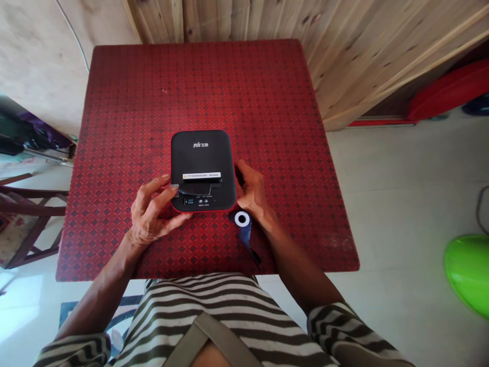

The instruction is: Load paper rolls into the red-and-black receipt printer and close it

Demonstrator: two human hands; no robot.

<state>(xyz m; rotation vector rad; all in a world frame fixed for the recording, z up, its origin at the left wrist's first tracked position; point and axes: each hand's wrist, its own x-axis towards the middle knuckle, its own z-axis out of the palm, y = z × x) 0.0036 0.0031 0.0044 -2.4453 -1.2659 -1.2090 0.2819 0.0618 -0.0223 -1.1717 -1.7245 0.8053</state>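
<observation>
A black printer (202,162) with a red rim lies flat on the table, white lettering near its far end. Across its top runs a white warning label (201,176); below are a dark glossy flap or strip, a small display (188,201) and some buttons. My left hand (151,209) grips the near left corner, thumb along the front edge, a fingertip on a greyish tab (174,187). Around the right side my right hand (250,188) is curled, its fingertips partly hidden. Close to that wrist stands a dark blue roll with a white core (242,219), its loose strip trailing nearer me.
A red patterned cover (206,97) spans the table. Wooden planks (244,20) rise behind it. At left is a dark wooden chair (34,224); on the right, a green rounded object (469,272) and a red one (451,94) stand by the pale tiled floor.
</observation>
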